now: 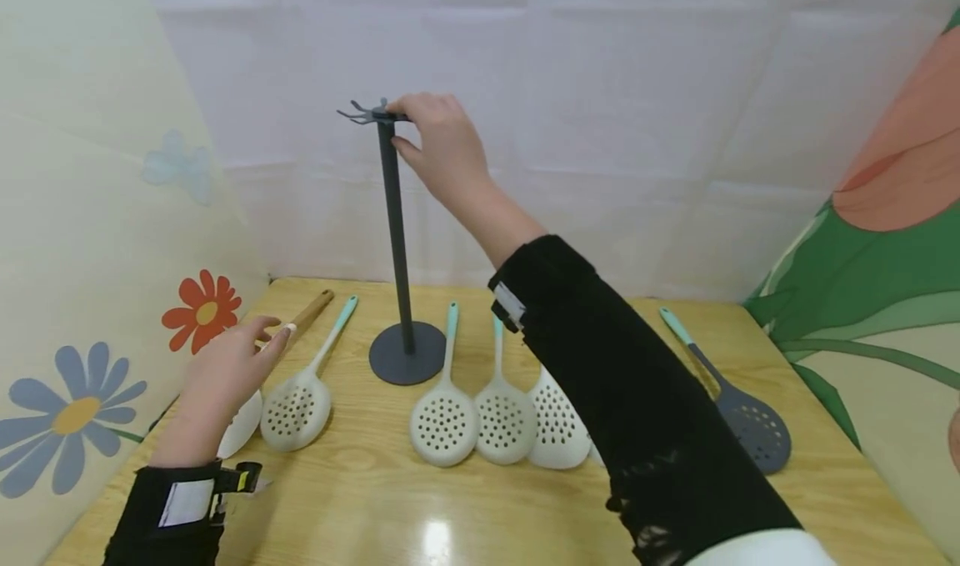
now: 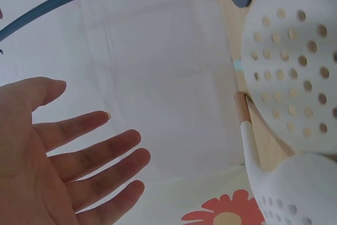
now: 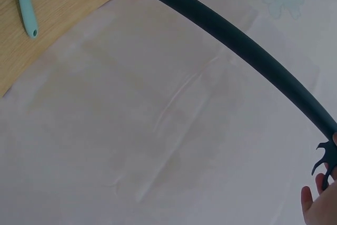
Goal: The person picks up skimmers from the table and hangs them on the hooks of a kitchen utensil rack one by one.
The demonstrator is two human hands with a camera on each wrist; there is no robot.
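- At upper centre of the head view, our right hand [image 1: 442, 145] pinches the hook crown [image 1: 367, 114] of the rack [image 1: 396, 241], thumb on the pole, likely steadying it.
- Lower left, our left hand [image 1: 225, 374] hovers with fingers spread, holding nothing, over a white skimmer [image 1: 242, 424].
- Across the wooden table [image 1: 465, 516], skimmers [image 1: 444, 416] lie side by side, bowls toward us; patterned cloth walls surround it.

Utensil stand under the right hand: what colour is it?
Dark grey utensil stand, pole and base alike; clearest in the head view.
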